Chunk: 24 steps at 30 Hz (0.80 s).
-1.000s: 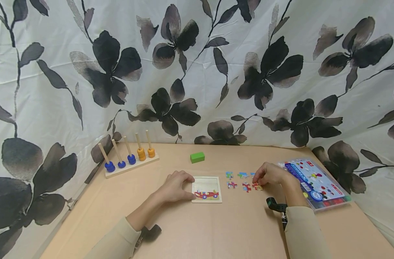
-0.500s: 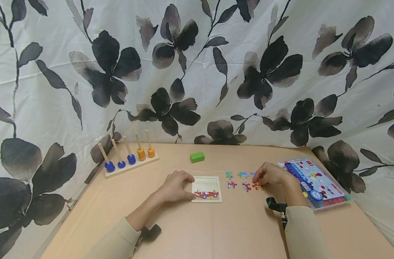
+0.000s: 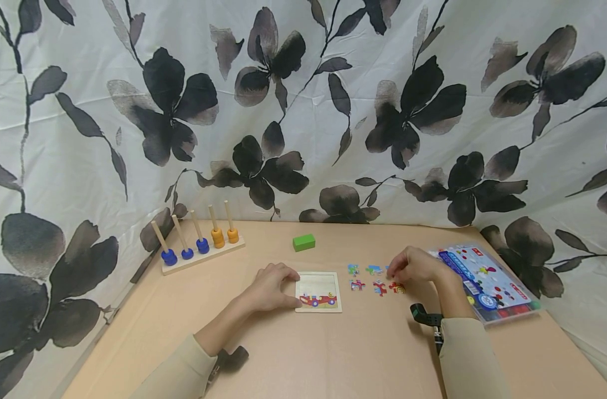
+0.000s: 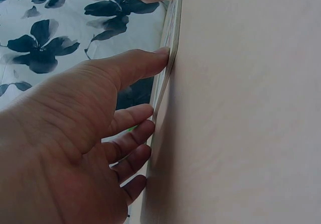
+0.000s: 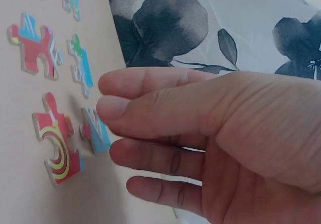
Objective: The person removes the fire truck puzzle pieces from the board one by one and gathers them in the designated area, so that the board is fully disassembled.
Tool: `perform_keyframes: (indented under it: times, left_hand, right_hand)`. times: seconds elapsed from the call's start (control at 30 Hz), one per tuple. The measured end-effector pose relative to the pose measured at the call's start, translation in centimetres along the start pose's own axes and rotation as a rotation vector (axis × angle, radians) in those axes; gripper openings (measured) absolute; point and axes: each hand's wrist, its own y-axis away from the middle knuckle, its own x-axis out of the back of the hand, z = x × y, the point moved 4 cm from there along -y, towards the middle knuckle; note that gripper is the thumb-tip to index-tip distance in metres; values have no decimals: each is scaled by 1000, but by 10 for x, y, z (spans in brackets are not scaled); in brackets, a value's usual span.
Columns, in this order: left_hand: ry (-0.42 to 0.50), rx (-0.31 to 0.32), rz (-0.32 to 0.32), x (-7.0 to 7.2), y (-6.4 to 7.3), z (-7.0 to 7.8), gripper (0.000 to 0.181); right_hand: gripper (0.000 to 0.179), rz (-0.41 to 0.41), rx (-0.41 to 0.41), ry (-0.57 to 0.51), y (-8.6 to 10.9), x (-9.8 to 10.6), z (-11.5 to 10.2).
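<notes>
In the head view, a small wooden puzzle frame (image 3: 339, 293) lies on the table with a red car picture (image 3: 318, 300) along its bottom. My left hand (image 3: 269, 288) rests at its left side. The left wrist view has the thumb on the frame's edge (image 4: 169, 76) and the fingertips against it lower down. Several loose jigsaw pieces lie to the frame's right. Over them is my right hand (image 3: 414, 266), thumb and index close together. Beside its fingertips, in the right wrist view, are a blue-and-white piece (image 5: 98, 133) and a red piece with yellow rings (image 5: 57, 121); nothing visible is pinched.
A peg stacker (image 3: 204, 256) with blue and orange rings stands at the back left. Behind the frame sits a green block (image 3: 304, 243). A flat plastic case (image 3: 490, 282) with a printed cover lies right of my right hand. Floral cloth (image 3: 333, 111) hangs behind the table.
My right hand has shifted slightly up and left, off the red ringed piece toward the blue piece behind it. My left hand and the frame have not moved.
</notes>
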Motion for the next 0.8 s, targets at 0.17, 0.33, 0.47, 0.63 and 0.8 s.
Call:
perform_keyframes:
  times: [0.17, 0.33, 0.47, 0.63, 0.8]
  left_hand:
    - [8, 8, -4, 0, 1, 0, 56]
    - [10, 4, -4, 0, 1, 1, 55]
    - [3, 2, -2, 0, 1, 1, 55]
    - [-5, 1, 0, 0, 1, 1, 55]
    - [3, 5, 1, 1, 2, 2, 55]
  right_hand:
    - [9, 28, 25, 1, -2, -1, -5]
    - [12, 45, 39, -48, -6, -3, -10]
    - [15, 62, 76, -78, -9, -3, -16]
    - [19, 66, 127, -97, -14, -8, -26]
    - [20, 74, 174, -73, -20, -16, -36]
